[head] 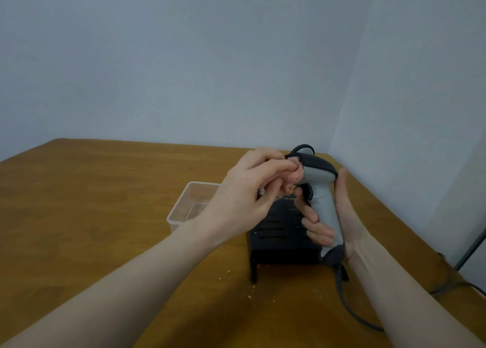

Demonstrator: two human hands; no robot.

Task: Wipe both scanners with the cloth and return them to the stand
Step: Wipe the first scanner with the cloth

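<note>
A grey and black handheld scanner (322,190) stands upright in my right hand (332,224), which grips its handle, fingers wrapped round the front. My left hand (249,190) pinches a bunched pink cloth (374,175) against the left side of the scanner's head. Below and behind both hands sits the black slotted stand (276,240) on the wooden table. A second scanner is not visible; a small checkered item shows just under my left fingers.
A clear plastic tub (184,211) sits left of the stand. The scanner's dark cable (349,305) trails off toward the table's front right. Crumbs lie in front of the stand. Walls meet in a corner just behind the table (105,203).
</note>
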